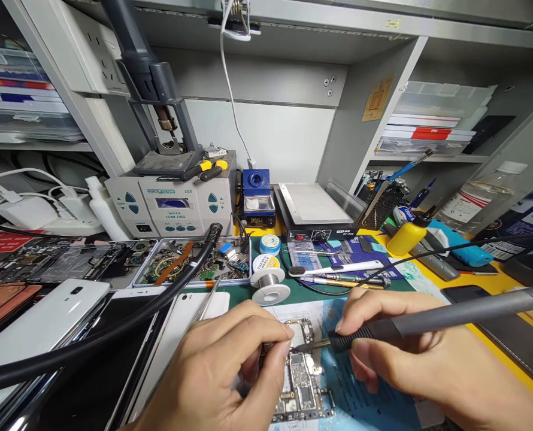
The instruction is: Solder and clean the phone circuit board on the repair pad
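Observation:
My right hand (396, 341) grips a soldering iron (455, 314) by its dark ribbed handle. Its tip reaches a phone circuit board (300, 377), close to the fingertips of my left hand (230, 365). The left thumb and forefinger are pinched together over the board's upper part, apparently on thin solder wire; the wire is barely visible. Just behind these fingers stands a spool of solder (270, 286). Tweezers (207, 300) stick out behind the left hand; whether they lie loose or are held is hidden. The board rests on a blue-and-white sheet (351, 371).
Phones (37, 323) lie at left, crossed by a thick black hose (159, 311). Behind are a tray of boards (136, 281), a hot-air station (172, 203) and a heating plate (315, 206). The iron's cord (446, 248) crosses on the right, near a yellow bottle (405, 236).

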A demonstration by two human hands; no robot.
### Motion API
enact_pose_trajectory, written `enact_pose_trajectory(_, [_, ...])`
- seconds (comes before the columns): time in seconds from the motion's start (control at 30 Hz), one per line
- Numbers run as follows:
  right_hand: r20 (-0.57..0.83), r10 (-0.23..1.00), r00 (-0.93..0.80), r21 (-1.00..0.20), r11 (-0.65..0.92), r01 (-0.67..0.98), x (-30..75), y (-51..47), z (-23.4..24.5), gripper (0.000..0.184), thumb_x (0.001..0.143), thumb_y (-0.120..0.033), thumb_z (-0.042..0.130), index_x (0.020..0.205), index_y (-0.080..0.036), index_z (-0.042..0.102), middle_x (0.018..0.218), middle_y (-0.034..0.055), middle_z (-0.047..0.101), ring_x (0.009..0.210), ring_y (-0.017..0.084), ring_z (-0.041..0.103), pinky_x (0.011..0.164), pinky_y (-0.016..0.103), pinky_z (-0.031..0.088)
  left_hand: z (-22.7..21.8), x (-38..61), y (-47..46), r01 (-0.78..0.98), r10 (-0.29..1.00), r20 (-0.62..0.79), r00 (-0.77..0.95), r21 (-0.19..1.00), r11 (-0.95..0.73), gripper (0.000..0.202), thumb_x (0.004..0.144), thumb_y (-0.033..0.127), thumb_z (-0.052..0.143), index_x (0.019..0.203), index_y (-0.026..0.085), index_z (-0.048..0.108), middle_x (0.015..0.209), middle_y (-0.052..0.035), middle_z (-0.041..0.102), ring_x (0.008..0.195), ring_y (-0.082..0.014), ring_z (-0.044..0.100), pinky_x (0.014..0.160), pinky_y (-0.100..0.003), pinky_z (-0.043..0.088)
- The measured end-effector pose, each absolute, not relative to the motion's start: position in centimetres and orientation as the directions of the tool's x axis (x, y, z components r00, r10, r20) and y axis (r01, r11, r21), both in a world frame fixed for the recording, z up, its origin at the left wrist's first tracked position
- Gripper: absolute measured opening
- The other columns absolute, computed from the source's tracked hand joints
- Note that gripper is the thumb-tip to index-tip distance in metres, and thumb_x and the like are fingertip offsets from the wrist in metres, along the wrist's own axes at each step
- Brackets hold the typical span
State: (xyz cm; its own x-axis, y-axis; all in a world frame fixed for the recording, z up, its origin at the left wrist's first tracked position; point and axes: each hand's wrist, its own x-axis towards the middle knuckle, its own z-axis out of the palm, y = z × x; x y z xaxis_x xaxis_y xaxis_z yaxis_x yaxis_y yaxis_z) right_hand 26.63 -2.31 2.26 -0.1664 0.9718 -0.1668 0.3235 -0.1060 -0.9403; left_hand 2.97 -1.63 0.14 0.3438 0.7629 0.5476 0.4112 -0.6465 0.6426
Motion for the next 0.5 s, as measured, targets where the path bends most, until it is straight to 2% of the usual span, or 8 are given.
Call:
enact_pose_trajectory(0.2, [-0.166, 0.964, -0.205, -0.933, -0.086, 0.350, 27.22, -2.14, 1.68, 0.006, 0.081, -0.018, 0.068, 0.085, -0.022, 0.065, 0.064, -0.0037, 0.057, 0.055, 0.014, 0.055, 0.050, 0.025, 0.040, 0.34, 2.99, -1.59, 0.415, 0.762, 0.550, 0.343, 0.638, -0.648, 0.018, 0.090, 0.006, 0.057, 0.091, 0.022, 0.066, 0.073, 0.0044, 0.060, 0.057, -0.0070, 0.054, 0.052, -0.019, 0.042])
enact_pose_trajectory(0.5, [-0.149, 0.973, -0.177, -0.938, -0.082, 0.337, 26.61, -2.43, 2.55, 0.008, 0.078, -0.014, 0.068, 0.083, -0.020, 0.067, 0.067, -0.0016, 0.062, 0.054, 0.015, 0.059, 0.050, 0.026, 0.045, 0.31, 3.08, -1.57, 0.419, 0.763, 0.549, 0.341, 0.638, -0.646, 0.019, 0.089, 0.006, 0.057, 0.091, 0.022, 0.066, 0.073, 0.0039, 0.061, 0.057, -0.0078, 0.054, 0.052, -0.020, 0.043])
